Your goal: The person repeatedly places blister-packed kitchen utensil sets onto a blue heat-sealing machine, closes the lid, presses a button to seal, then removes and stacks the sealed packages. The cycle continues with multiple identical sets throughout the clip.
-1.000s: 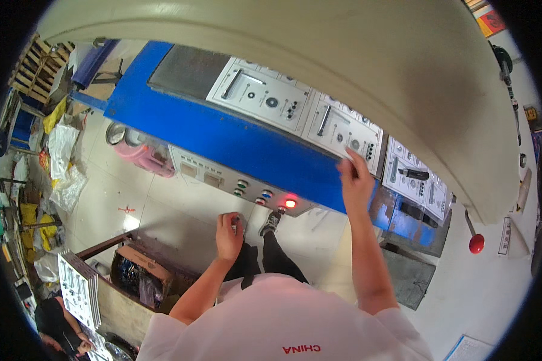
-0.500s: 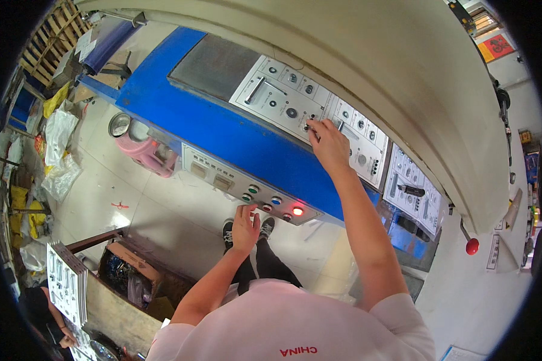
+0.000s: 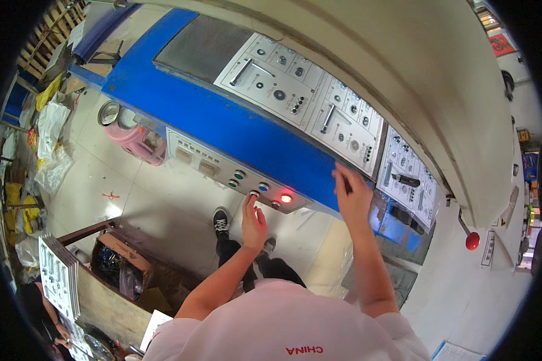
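Note:
My left hand [image 3: 254, 225] reaches up to the machine's control panel [image 3: 196, 163], fingers stretched out, with a fingertip at a round button [image 3: 255, 194] in the lower row. It holds nothing. Over the blue front edge of the machine [image 3: 229, 132] is my right hand [image 3: 352, 195], slightly blurred, its fingers apart and nothing seen in them. Beyond it, a printed sheet [image 3: 295, 96] with pictures of handles and fittings lies flat on the machine's bed. A second such sheet [image 3: 397, 180] lies to the right, with a black-handled cutter [image 3: 406, 180] on it.
A large beige machine cover [image 3: 403, 78] overhangs the bed, with a red-knobbed lever [image 3: 472, 240] at its right. At left are a pink container [image 3: 135, 141] and plastic bags [image 3: 54, 138]. A stack of sheets [image 3: 60, 277], an open box [image 3: 123, 259] and another person's arm [image 3: 51, 310] are lower left.
My right hand has drawn back from the printed sheet toward the machine's front edge. My left hand has risen to the button on the panel. The whole view has shifted slightly.

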`<state>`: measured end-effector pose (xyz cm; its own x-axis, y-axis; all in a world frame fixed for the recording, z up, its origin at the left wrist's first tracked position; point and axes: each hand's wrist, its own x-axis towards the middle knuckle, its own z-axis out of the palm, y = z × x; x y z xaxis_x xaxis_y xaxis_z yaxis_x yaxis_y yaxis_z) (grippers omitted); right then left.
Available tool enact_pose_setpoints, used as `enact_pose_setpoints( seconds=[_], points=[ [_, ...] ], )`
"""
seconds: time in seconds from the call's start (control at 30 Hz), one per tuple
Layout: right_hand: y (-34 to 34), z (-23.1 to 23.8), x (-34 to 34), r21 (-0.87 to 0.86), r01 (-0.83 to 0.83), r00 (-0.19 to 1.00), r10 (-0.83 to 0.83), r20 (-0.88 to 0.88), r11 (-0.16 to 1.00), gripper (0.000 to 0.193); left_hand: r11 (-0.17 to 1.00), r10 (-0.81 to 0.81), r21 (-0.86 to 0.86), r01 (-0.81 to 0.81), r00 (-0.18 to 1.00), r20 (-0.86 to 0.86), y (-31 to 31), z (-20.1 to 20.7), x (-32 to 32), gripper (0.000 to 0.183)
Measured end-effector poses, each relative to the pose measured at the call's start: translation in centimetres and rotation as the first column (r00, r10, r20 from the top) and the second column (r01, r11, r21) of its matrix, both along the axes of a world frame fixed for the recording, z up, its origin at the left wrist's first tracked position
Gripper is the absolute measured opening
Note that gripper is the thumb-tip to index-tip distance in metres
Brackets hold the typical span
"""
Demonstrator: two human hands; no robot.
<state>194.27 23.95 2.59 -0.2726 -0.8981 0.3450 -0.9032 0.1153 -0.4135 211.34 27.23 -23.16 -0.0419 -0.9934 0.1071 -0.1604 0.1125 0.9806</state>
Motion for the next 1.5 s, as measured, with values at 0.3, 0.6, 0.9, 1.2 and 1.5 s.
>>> enact_pose_setpoints(
  seconds=[0.3,0.6,0.9,1.2,1.5],
  points=[
    [24.3,-4.4,-10.8,0.096,0.137,0.949,-0.158,0.274,0.986,0.017,0.952,0.290,0.077,-0.297,0.952,0.099,1.8,0.2,-3.9,0.039],
    [53.6,-3.0,-28.9,0.049,0.406,0.754,-0.365,0.545,0.913,0.009,0.995,0.071,0.099,-0.015,0.805,-0.588,15.5,13.4,-26.0,0.025],
    [61.8,2.5,-47.3,-0.051,0.644,0.526,-0.394,0.754,0.763,0.016,0.856,0.171,0.437,0.276,0.647,-0.743,9.2,17.8,-39.2,0.038],
    [44.7,5.4,-70.6,-0.131,0.443,0.698,-0.249,0.672,0.887,0.029,0.837,0.537,0.415,-0.358,0.683,-0.495,7.5,16.7,-44.9,0.026],
    [29.6,7.6,-81.2,0.256,-0.062,0.087,-0.250,0.964,0.965,0.061,0.776,0.618,0.428,-0.464,0.695,-0.368,12.0,20.4,-45.5,0.022]
  ],
)
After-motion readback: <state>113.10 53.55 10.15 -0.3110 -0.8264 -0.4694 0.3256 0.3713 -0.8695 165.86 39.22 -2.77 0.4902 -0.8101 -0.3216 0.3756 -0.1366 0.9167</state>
